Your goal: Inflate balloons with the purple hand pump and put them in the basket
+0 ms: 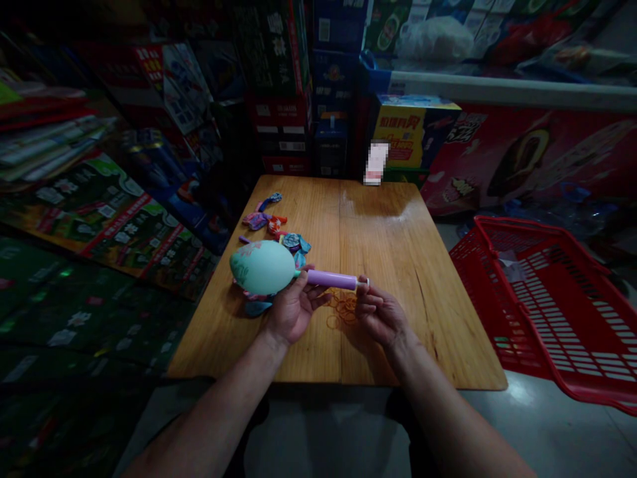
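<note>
A partly inflated mint-green balloon (263, 265) with a printed pattern sits on the nozzle end of a purple balloon pump (332, 279). My left hand (297, 307) is closed around the balloon's neck and the pump's nozzle end. At the other end, my right hand (381, 313) pinches the pump's white handle, which is pushed close to the barrel. Under the hands lie several orange rubber bands (343, 307). Several deflated balloons (296, 243) are scattered behind and beneath the green one, partly hidden by it.
The wooden table (388, 245) has a phone-like pale rectangle (377, 162), pixelated, at its far edge. A red shopping basket (552, 299) stands at the right. Stacked cartons (99, 219) line the left, with a yellow and blue box (413, 133) behind.
</note>
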Motion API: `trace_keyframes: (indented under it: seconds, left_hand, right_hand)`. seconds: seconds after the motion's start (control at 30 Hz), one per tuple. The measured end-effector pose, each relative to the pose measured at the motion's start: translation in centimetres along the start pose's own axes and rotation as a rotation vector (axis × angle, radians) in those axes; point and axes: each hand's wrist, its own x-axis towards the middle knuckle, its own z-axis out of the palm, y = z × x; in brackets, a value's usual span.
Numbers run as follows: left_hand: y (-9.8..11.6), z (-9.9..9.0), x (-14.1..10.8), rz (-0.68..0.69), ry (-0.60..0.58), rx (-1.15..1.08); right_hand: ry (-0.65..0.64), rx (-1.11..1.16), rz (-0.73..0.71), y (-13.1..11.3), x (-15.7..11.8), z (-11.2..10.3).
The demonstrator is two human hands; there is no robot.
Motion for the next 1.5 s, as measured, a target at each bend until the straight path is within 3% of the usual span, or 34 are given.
trace_keyframes:
  seconds: [0.2, 0.43, 0.67, 0.9, 1.13, 1.33, 1.5]
  left_hand:
    - [2.5, -1.4, 1.1, 0.112, 0.058, -0.016]
    - [0.0, -0.5, 0.1, 0.003, 0.028, -0.008]
    - [2.3, -1.1, 1.1, 0.121, 0.050, 0.021]
    - [0.5, -0.3, 0.0, 0.041, 0.048, 0.061]
    - [2.8, -1.6, 1.3, 0.156, 0.087, 0.018]
    - [0.5, -0.5, 0.3, 0.045, 0.065, 0.024]
    - [1.6, -1.1, 1.0, 0.062, 0.059, 0.025]
  right_hand:
    - [-0.055, 0.029, -0.062, -2.3, -0.8, -0.1]
    - [-0.014, -0.027, -0.020, 0.3, 0.1, -0.3]
    - [-0.078, -0.015, -0.074, -2.4, -1.0, 0.0]
    - [-0.030, -0.048, -0.011, 0.3, 0.1, -0.3]
    - [-0.108, -0.018, -0.092, -2.0, -0.5, 0.0]
    - [-0.040, -0.032, -0.022, 0.8, 0.8, -0.4]
    - [-0.037, 0.000, -0.035, -1.0, 0.1, 0.0]
